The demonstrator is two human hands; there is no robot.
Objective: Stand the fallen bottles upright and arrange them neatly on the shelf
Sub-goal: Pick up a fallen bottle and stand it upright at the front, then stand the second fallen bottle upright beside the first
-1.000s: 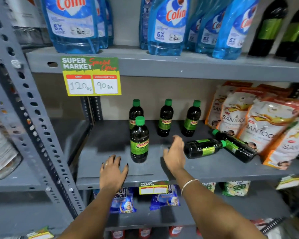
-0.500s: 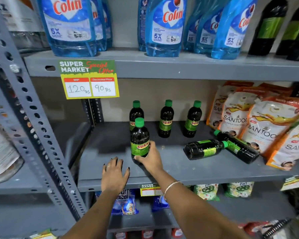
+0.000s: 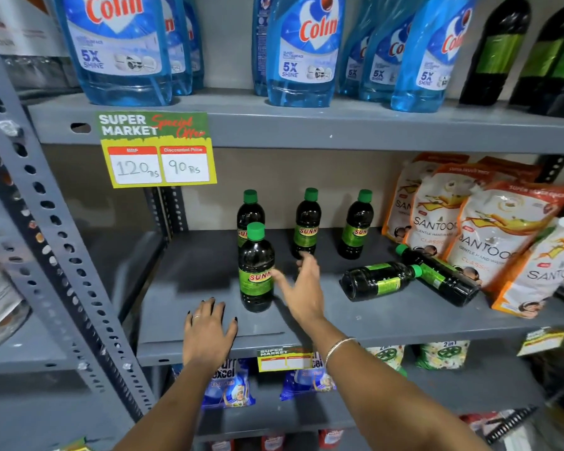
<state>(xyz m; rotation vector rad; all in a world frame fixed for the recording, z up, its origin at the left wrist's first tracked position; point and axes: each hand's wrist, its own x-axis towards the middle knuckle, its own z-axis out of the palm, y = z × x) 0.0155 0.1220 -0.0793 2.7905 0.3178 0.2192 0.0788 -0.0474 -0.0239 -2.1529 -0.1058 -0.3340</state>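
Several dark bottles with green caps and green labels stand on the grey middle shelf (image 3: 388, 323). Three stand in a back row: left (image 3: 248, 212), middle (image 3: 307, 222), right (image 3: 357, 226). A fourth bottle (image 3: 256, 271) stands upright nearer the front. Two bottles lie on their sides at the right: one (image 3: 376, 281) with its cap pointing right, another (image 3: 440, 276) against the pouches. My left hand (image 3: 207, 333) rests flat on the shelf's front edge, holding nothing. My right hand (image 3: 305, 288) hovers open just right of the front bottle, thumb near its label.
Orange and white soap refill pouches (image 3: 489, 236) lean at the shelf's right. Blue cleaner bottles (image 3: 303, 50) and dark bottles (image 3: 498, 50) fill the shelf above, where a price tag (image 3: 157, 149) hangs. A perforated grey upright (image 3: 46, 222) stands left. Packets lie on the lower shelf (image 3: 232, 385).
My right hand went from near the fallen bottles to the front upright bottle, gripped its base, and has now let go, open beside it. The left hand stayed on the shelf edge.
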